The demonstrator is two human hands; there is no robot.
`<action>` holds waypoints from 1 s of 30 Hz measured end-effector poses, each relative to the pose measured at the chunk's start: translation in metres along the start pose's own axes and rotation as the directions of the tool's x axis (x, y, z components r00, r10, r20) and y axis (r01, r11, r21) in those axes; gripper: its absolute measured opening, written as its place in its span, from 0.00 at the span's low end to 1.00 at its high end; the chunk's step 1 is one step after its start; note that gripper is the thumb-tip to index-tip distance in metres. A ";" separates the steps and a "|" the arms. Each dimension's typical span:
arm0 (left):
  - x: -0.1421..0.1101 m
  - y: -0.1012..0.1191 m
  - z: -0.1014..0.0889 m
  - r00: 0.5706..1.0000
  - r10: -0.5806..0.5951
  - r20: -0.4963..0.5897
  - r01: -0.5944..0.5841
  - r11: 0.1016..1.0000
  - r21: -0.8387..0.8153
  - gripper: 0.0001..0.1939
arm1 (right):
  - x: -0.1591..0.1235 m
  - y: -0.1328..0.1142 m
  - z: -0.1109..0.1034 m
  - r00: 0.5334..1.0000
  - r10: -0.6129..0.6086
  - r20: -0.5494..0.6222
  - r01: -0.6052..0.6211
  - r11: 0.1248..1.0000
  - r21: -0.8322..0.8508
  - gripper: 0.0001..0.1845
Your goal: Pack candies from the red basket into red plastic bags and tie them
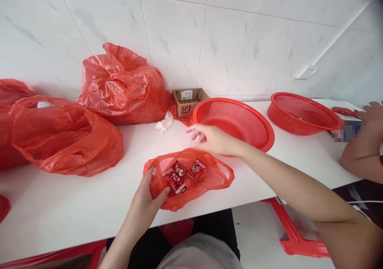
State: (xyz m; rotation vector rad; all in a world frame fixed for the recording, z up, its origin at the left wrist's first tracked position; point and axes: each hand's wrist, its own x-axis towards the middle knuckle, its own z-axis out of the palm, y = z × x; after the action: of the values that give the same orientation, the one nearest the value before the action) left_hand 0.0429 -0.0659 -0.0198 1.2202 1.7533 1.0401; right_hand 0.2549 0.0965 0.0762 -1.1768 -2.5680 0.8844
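A small red plastic bag lies spread open on the table's near side. Inside its mouth are several small red snack packets with printed wrappers. My left hand grips the bag at its left edge, the thumb over the near rim and the fingers along the side. Above the bag's far rim, my right hand hovers with fingers loosely apart, and I see nothing held in it. Just behind it stands a red mesh basket, its near rim partly covered by my wrist.
Bulky red bags stand along the wall at left, with an open-mouthed bag in front. A cardboard box, crumpled tissue and second red basket are behind. At right, another person's arm rests on the table.
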 end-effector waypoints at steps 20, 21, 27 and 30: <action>-0.011 -0.010 0.002 0.997 0.065 -0.050 -0.062 0.996 0.059 0.34 | 0.020 0.101 -0.023 0.869 0.416 0.269 -0.288 0.866 -0.408 0.16; -0.011 -0.012 0.001 0.996 0.067 -0.053 -0.064 0.996 0.065 0.34 | 0.023 0.104 -0.028 0.877 0.412 0.248 -0.291 0.865 -0.409 0.16; -0.006 -0.014 0.003 0.996 0.076 -0.051 -0.072 0.994 0.082 0.35 | 0.026 0.102 -0.027 0.932 0.294 0.212 -0.206 0.911 -0.357 0.31; -0.007 -0.010 0.005 0.993 0.096 -0.062 -0.091 0.993 0.073 0.34 | 0.026 0.094 -0.011 0.945 0.253 0.209 -0.169 0.921 -0.351 0.25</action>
State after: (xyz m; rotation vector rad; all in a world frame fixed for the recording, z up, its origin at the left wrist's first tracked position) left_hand 0.0461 -0.0741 -0.0301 1.3371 1.8110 1.0917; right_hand 0.3011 0.1681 0.0284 -1.5529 -2.9197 0.6978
